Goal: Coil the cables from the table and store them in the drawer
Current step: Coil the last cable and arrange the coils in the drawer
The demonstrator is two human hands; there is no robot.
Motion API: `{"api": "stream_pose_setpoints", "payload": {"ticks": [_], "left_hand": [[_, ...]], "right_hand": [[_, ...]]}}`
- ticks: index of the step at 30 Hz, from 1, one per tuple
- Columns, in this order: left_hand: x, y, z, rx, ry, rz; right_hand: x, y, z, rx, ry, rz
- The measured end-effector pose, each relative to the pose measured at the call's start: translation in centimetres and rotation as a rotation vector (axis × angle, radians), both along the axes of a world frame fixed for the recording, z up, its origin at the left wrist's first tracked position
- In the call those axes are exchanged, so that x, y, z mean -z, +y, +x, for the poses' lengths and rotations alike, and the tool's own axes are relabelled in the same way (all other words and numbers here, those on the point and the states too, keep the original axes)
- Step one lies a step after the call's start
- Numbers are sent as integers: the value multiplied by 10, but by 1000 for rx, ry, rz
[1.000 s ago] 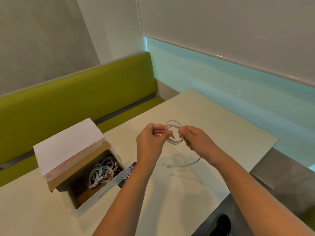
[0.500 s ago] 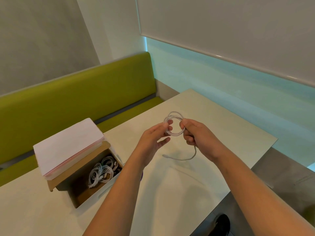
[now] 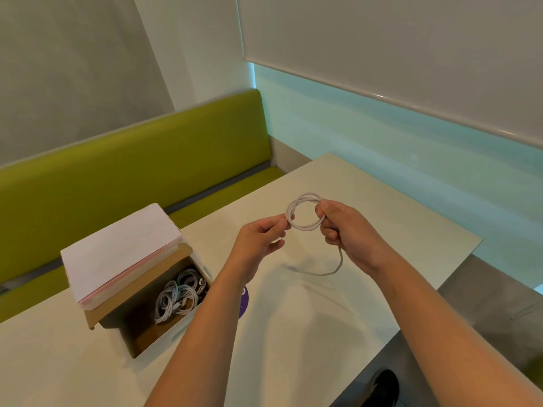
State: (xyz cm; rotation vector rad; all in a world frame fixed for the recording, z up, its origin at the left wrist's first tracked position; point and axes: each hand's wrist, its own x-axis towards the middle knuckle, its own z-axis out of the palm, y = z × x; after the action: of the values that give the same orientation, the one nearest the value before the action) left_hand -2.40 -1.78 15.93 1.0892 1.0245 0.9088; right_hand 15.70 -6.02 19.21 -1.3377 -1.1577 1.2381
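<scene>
A white cable (image 3: pixel 296 207) is wound into a small ring held above the pale table (image 3: pixel 396 230). My right hand (image 3: pixel 343 230) grips the ring's right side, and a loose tail hangs from it down to the tabletop. My left hand (image 3: pixel 261 236) pinches the ring's left side between thumb and fingertips. To the left stands an open cardboard drawer (image 3: pixel 152 330) holding several coiled white cables (image 3: pixel 176 298).
A white box top (image 3: pixel 117 251) covers the drawer's housing at the left. A purple round thing (image 3: pixel 244 301) peeks out beside my left forearm. A green bench (image 3: pixel 132 165) runs behind the table. The table's right edge drops to a grey floor.
The ring has risen a little and turned more open toward me. My left hand's fingers have closed on its left side, and the loose tail has grown shorter.
</scene>
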Motion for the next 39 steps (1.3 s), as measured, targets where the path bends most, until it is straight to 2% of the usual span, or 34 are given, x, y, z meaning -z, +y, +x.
{"api": "stream_pose_setpoints", "payload": {"ticks": [6,11,18,23,29,33,39], "left_hand": [[0,3,-1,3,163,105],[-10,9,-2,172,302,156],[-22,12,2,184,153,192],[-21,11,4,152,187,200],[-17,11,6,204,251,242],[-20,12,8,155,217,137],[-22,14,5,187,292,33]], "right_hand": [[2,2,6,42,14,-10],[2,3,9,-18,5,-35],[3,4,5,-96,-87,-73],[3,4,3,-52,-132,-39],[5,5,1,11,-136,-34],[7,5,-3,15,-133,-30],[10,5,-4,29,-112,-27]]}}
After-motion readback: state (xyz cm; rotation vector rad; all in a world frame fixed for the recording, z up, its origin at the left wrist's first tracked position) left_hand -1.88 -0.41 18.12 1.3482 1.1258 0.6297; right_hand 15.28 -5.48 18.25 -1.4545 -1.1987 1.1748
